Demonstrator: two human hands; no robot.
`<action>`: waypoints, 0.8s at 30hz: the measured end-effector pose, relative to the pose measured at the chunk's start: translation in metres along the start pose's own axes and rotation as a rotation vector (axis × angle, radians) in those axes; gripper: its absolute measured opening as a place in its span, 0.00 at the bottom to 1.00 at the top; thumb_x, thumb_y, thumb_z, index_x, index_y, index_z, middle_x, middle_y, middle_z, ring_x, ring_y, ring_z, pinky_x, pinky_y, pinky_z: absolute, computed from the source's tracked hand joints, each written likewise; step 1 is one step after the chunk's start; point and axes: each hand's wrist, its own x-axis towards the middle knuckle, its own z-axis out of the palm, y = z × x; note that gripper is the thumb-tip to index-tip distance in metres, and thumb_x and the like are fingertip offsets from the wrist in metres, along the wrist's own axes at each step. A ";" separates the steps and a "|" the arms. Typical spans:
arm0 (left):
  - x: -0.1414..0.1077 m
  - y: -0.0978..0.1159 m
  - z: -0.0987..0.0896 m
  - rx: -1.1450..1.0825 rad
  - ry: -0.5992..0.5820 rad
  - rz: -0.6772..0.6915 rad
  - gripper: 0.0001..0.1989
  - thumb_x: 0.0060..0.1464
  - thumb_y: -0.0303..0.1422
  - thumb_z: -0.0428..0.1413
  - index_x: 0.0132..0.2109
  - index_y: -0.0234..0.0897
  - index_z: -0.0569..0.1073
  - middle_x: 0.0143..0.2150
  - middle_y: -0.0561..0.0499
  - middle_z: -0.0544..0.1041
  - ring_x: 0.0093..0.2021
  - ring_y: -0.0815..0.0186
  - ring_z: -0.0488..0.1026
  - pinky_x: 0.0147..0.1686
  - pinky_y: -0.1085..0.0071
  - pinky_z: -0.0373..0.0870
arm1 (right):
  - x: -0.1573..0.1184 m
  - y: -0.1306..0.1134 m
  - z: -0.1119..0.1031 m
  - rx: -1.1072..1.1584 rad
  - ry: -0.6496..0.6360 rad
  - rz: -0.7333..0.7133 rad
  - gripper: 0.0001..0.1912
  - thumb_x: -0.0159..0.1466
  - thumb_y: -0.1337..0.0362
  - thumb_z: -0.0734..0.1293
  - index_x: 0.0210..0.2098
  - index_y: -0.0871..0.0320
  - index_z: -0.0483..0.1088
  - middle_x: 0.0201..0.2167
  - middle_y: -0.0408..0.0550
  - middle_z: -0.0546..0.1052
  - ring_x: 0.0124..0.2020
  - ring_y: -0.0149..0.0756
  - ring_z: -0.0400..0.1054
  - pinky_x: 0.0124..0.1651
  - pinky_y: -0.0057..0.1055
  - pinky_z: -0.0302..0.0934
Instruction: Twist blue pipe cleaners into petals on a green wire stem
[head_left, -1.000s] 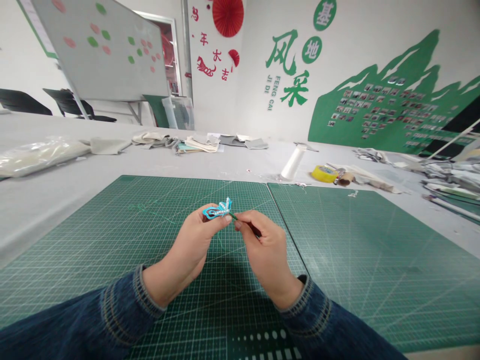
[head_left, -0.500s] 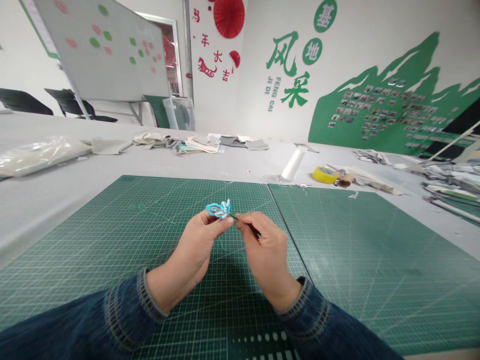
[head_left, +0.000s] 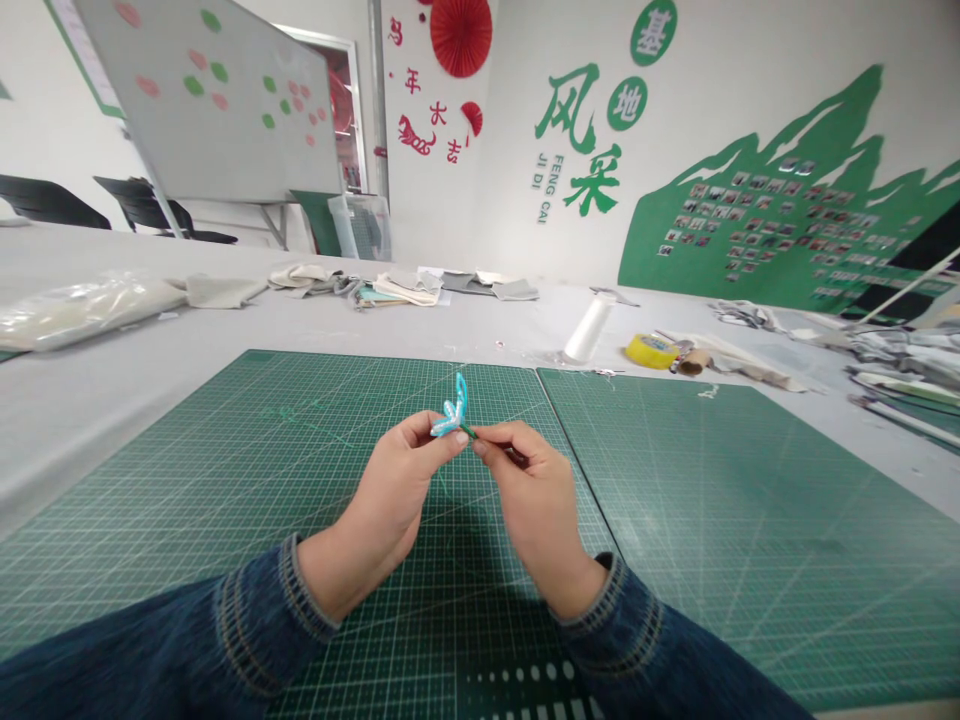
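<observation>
A small blue and white beaded flower (head_left: 452, 412) with a thin green stem (head_left: 469, 432) is held above the green cutting mat (head_left: 285, 470). My left hand (head_left: 382, 500) pinches it just below the petals, between thumb and fingers. The fingertips of my right hand (head_left: 534, 500) close on the stem, close to my left thumb. One blue loop of the flower points upward, and the other petals lean left. The lower end of the stem is hidden by my right fingers.
Beyond the mats stand a white thread cone (head_left: 589, 328) and a yellow tape roll (head_left: 652, 350). Folded cloth pieces (head_left: 405, 289) lie farther back, a plastic-wrapped bundle (head_left: 82, 308) at left. A second mat (head_left: 750, 520) adjoins on the right, with fabric strips (head_left: 907, 350) beyond it.
The flower has turned between my fingers: its large blue loop, which pointed left, now points up. Both hands keep nearly the same place and grip.
</observation>
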 end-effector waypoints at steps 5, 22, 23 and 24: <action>-0.001 -0.001 0.000 0.017 0.002 0.017 0.05 0.45 0.28 0.64 0.28 0.35 0.73 0.28 0.55 0.72 0.33 0.70 0.66 0.38 0.71 0.62 | 0.002 0.002 0.000 0.116 -0.021 0.097 0.02 0.58 0.67 0.70 0.31 0.54 0.77 0.30 0.43 0.78 0.35 0.36 0.70 0.41 0.35 0.63; 0.001 -0.004 -0.002 0.028 -0.023 0.018 0.05 0.46 0.28 0.63 0.29 0.35 0.73 0.29 0.54 0.72 0.34 0.69 0.66 0.40 0.70 0.62 | 0.002 0.000 -0.001 0.165 -0.032 0.140 0.09 0.57 0.70 0.70 0.35 0.51 0.79 0.26 0.40 0.71 0.25 0.29 0.65 0.29 0.31 0.61; 0.001 -0.005 -0.003 0.028 -0.021 0.016 0.05 0.46 0.28 0.63 0.29 0.35 0.73 0.29 0.54 0.72 0.34 0.69 0.66 0.40 0.70 0.62 | 0.002 -0.001 -0.001 0.157 -0.030 0.139 0.09 0.57 0.70 0.70 0.35 0.52 0.79 0.26 0.40 0.71 0.24 0.29 0.65 0.29 0.31 0.61; 0.001 -0.005 -0.003 0.026 -0.018 0.014 0.05 0.46 0.28 0.63 0.29 0.35 0.73 0.29 0.54 0.73 0.34 0.69 0.66 0.40 0.70 0.62 | 0.002 -0.002 -0.001 0.145 -0.027 0.137 0.08 0.57 0.70 0.70 0.34 0.52 0.79 0.26 0.40 0.71 0.24 0.29 0.65 0.29 0.30 0.61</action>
